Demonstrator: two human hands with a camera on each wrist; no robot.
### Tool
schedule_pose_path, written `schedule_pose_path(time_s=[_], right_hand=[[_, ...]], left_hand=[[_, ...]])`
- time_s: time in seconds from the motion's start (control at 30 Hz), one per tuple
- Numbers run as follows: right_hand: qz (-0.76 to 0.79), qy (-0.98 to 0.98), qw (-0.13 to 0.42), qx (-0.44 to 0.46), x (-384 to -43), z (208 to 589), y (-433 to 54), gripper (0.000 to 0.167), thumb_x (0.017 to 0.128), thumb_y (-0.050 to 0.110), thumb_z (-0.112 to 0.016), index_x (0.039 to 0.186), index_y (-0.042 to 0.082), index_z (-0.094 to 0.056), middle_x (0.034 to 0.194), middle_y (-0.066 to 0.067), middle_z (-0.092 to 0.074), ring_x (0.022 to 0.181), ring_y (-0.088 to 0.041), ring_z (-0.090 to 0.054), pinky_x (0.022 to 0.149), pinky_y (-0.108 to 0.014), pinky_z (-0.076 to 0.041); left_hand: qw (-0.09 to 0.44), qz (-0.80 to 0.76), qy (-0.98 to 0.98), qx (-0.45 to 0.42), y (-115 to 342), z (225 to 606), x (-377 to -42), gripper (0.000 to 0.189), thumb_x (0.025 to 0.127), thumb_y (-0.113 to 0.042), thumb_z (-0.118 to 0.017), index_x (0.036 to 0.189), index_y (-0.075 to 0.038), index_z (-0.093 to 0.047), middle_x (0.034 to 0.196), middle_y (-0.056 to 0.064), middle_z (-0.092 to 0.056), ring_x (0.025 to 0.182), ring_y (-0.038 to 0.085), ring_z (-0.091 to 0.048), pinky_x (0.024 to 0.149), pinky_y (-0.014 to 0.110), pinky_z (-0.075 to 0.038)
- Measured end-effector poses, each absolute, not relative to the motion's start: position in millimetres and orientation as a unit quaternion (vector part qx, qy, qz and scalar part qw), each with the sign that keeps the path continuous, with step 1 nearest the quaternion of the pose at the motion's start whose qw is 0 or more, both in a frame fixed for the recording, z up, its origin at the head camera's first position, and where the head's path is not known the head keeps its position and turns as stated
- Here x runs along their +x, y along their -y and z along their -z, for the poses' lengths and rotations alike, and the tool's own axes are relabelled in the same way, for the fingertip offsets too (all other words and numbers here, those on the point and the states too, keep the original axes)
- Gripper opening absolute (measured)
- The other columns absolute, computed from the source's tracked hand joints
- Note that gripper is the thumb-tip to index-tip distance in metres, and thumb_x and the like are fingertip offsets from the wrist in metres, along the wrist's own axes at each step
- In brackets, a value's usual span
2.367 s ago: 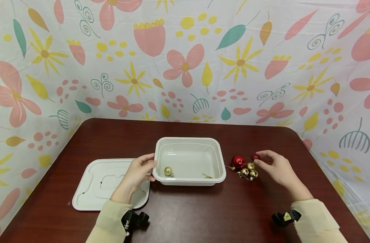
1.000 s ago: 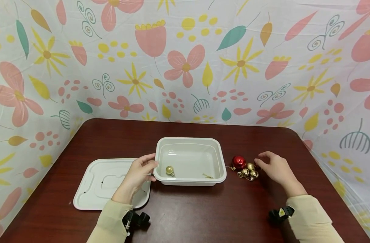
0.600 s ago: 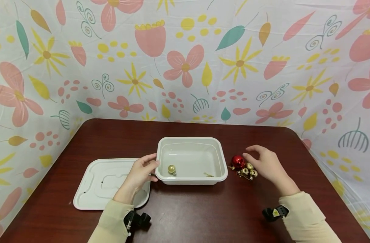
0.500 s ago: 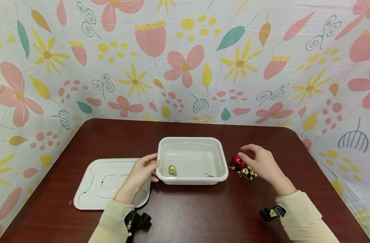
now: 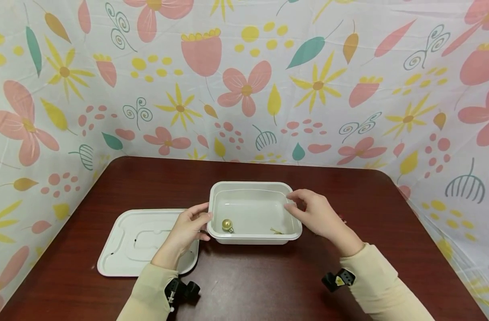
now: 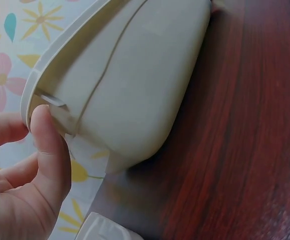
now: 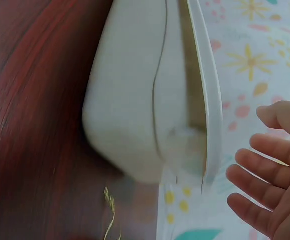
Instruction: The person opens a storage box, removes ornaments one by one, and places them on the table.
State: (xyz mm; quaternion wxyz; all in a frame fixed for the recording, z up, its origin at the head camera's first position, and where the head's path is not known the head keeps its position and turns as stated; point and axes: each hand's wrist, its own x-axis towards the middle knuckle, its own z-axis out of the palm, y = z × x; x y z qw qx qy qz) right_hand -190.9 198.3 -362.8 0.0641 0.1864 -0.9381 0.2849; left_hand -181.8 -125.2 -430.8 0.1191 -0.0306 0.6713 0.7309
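My left hand (image 5: 186, 229) grips the left rim of a white plastic container (image 5: 254, 240), thumb and fingers at its edge. In the left wrist view the left hand (image 6: 27, 170) holds that rim beside the container's side wall (image 6: 135, 90). A small gold bauble (image 5: 226, 224) lies inside at the left, and a bit of gold string (image 5: 276, 231) at the right. My right hand (image 5: 317, 214) is at the container's right rim, fingers loosely bent. In the right wrist view the right hand (image 7: 269, 175) holds nothing, its fingers just off the rim (image 7: 212, 100).
A white lid (image 5: 124, 245) lies flat on the dark red wooden table (image 5: 244, 285), left of the container. A small red bit (image 5: 342, 218) shows behind the right wrist; the hand hides the other ornaments. Gold cord (image 7: 110, 205) lies on the table. A floral cloth (image 5: 244, 89) hangs behind.
My right hand held a small red bauble beside the ornament cluster, let it go there, then moved left over the cluster to the container's rim. The left hand keeps its grip; the container shifted slightly right.
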Motion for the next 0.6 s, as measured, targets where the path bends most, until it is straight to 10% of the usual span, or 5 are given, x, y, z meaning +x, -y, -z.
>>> schedule_pose_path(time_s=[0.6], right_hand=[[-0.262, 0.923, 0.024, 0.282, -206, 377, -130, 0.031, 0.086, 0.026, -0.067, 0.107, 0.004, -0.067, 0.103, -0.008, -0.069, 0.094, -0.021, -0.064, 0.082, -0.037, -0.054]], left_hand=[[0.094, -0.739, -0.667, -0.031, 118, 432, -182, 0.044, 0.092, -0.006, -0.056, 0.135, 0.000, -0.048, 0.097, 0.012, -0.059, 0.059, 0.010, -0.057, 0.046, 0.021, -0.053]])
